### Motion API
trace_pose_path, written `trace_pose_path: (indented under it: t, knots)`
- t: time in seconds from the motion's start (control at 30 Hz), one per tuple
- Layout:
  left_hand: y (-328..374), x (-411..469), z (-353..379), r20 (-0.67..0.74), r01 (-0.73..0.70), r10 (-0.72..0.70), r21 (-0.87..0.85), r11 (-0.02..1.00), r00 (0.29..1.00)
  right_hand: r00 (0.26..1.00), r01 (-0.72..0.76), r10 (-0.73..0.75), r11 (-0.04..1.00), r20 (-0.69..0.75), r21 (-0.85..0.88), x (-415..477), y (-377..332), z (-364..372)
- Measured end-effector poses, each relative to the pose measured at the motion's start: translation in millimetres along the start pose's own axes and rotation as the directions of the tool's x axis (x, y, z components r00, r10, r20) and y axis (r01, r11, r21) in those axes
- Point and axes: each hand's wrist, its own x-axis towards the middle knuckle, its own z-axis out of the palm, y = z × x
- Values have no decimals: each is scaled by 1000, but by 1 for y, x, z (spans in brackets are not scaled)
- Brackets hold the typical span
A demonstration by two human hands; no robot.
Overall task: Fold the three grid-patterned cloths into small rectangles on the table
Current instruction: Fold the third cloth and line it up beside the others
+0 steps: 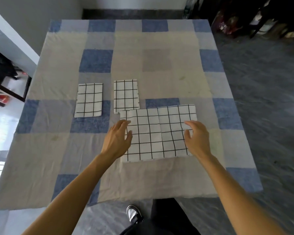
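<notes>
**Both hands open over the half-folded third cloth**

My left hand [116, 139] is at the left edge of the large cloth [148, 136], fingers spread and loosely bent, gripping nothing. My right hand [197, 138] is over the cloth's right side, also relaxed and spread, thumb apart from the fingers, nothing pinched. Can't tell if either palm actually touches the fabric or sits just above it.

The large cloth is white with a black grid and lies flat, centre to lower-centre of the frame, a broad rectangle with a vertical crease down its middle. Its upper left corner just overlaps the bottom edge of the middle folded cloth [126, 95].

The middle folded cloth is a small upright rectangle, just above and left of the large one. The left folded cloth [88, 100] is the same size and pattern, further left of centre, apart from the other two, with a clear gap of tablecloth between them.

All three lie on the table [159, 60], which is covered with a blue, grey and cream checked spread.

At the bottom of the frame are my shoe [133, 213] and dark trouser leg [168, 216] on the grey floor [261, 82]. Dark furniture [244, 17] is blurred in the upper right.
</notes>
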Motion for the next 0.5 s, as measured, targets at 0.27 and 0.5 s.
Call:
trace_pose_path:
  t: [0.27,0.5]
  knots:
    - [3,78,50,78,182,-196,158,971,978,905,196,-178,981,387,-7,59,-45,84]
    - [-41,90,48,-115,271,-253,201,941,961,862,283,-230,958,453,-51,91,-50,125]
